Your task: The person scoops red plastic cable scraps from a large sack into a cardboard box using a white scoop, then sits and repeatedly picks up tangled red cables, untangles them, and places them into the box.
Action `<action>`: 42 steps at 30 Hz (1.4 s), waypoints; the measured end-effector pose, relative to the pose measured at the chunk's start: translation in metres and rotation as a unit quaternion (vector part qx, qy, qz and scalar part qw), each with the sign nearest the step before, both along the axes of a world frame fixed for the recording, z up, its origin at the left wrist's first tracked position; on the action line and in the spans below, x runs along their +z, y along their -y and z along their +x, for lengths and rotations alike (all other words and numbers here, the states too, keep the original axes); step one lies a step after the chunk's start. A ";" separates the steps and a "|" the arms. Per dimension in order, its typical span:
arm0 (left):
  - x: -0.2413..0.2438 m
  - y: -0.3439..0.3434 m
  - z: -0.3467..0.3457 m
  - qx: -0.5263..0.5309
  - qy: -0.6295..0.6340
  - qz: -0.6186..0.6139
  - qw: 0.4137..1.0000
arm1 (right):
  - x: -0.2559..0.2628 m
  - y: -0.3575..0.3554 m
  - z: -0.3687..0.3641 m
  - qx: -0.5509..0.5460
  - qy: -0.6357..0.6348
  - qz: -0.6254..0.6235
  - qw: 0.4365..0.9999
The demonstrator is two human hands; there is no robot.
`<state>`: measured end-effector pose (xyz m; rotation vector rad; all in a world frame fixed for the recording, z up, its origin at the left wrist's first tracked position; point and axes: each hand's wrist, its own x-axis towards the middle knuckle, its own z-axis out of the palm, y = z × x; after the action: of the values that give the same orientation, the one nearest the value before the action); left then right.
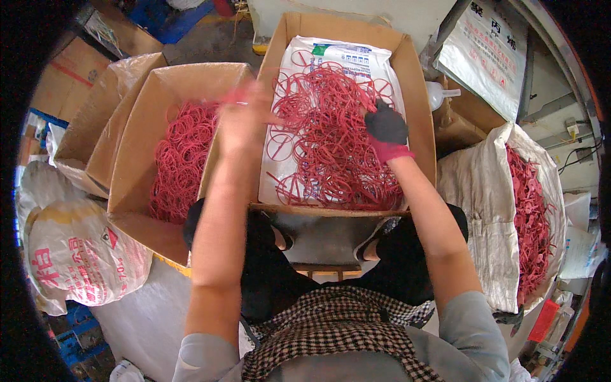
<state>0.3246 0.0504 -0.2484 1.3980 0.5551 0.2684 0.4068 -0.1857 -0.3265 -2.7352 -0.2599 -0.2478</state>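
My left hand is blurred by motion above the wall between two cardboard boxes. A pinkish-red blur shows at its fingers, and whether it holds something is unclear. My right hand, in a dark glove with a pink cuff, is at the right side of a tangled pile of red plastic rings, some with a bar across. Its fingertips are lost among the red parts. The pile rests on a white printed plastic sack inside the middle cardboard box. More thin red rings fill part of the left cardboard box.
A white woven sack of red plastic pieces stands at the right. Another cardboard box and a stuffed printed sack are at the left. Behind the middle box's right wall is a translucent plastic funnel.
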 end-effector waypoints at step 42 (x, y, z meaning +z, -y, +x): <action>-0.052 0.069 0.011 -0.252 0.077 -0.052 0.963 | 0.045 0.038 -0.010 0.129 -0.317 0.383 0.858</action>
<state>0.3355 -0.0182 -0.3005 1.3546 0.0716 -0.0622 0.3973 -0.2234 -0.2814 -1.8219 -0.2586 0.5202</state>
